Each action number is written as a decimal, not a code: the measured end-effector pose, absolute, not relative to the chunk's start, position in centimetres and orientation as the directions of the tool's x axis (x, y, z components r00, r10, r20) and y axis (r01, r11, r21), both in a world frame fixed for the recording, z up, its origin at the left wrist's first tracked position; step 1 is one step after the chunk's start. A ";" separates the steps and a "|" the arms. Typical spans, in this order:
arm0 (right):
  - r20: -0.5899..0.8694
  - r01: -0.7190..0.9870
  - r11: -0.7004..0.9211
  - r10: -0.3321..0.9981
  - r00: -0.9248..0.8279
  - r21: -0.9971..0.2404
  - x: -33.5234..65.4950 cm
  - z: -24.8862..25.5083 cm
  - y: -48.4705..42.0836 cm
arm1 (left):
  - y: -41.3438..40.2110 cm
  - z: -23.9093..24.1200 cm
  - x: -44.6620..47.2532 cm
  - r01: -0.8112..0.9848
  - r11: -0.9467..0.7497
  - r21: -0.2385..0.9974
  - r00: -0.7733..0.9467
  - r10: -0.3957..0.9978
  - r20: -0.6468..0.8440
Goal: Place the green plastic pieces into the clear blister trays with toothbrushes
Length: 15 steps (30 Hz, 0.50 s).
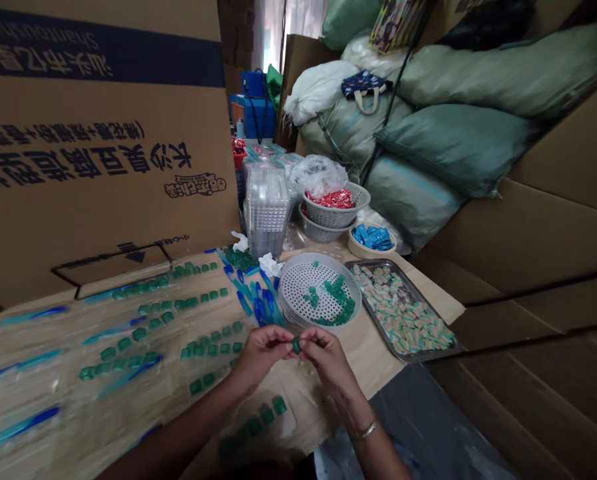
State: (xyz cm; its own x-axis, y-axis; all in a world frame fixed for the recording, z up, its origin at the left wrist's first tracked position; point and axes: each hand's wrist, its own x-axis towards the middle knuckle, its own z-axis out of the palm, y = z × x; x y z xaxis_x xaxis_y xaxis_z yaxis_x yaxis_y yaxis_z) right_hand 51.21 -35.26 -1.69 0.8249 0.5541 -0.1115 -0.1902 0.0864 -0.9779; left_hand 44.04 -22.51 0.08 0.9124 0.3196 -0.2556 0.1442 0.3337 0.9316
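Observation:
My left hand (261, 357) and my right hand (328, 357) meet low in the middle of the view, both pinched on one small green candy (296, 345). Just beyond them stands a round white perforated tray (298, 280) with several green candies in it. To the left, clear long bags (128, 333) filled with rows of green candies lie flat on the table. A bunch of blue-tipped clear bags (255, 300) lies between them and the tray.
A metal tray (431, 353) of wrapped candies lies to the right. Behind are baskets with red candies (335, 199), a bowl of blue ones (373, 237) and stacked clear containers (265, 207). A big cardboard box (103, 133) stands left; green sacks (453, 140) pile up right.

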 end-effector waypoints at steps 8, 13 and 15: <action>0.182 0.429 -0.166 0.730 0.659 -0.888 50.5 0.1 -36.2 | -22.5 -0.4 43.2 0.130 0.288 0.949 0.897 0.374 -0.237; 0.162 0.651 -0.371 0.777 0.608 -0.662 49.5 1.0 -36.0 | -23.2 -0.9 42.9 0.101 0.157 0.982 0.900 0.407 -0.158; 0.169 0.651 -0.394 0.760 0.628 -0.648 49.2 0.7 -35.8 | -23.4 -0.9 43.0 0.096 0.104 0.990 0.888 0.441 -0.133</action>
State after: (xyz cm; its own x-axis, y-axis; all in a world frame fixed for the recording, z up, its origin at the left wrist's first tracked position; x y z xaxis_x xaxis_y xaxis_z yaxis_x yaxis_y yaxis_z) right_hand 49.23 -35.78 0.66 0.6281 0.7596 0.1689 0.6512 -0.3942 -0.6484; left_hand 42.99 -23.37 -0.93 0.8877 0.4409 -0.1327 0.0965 0.1036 0.9899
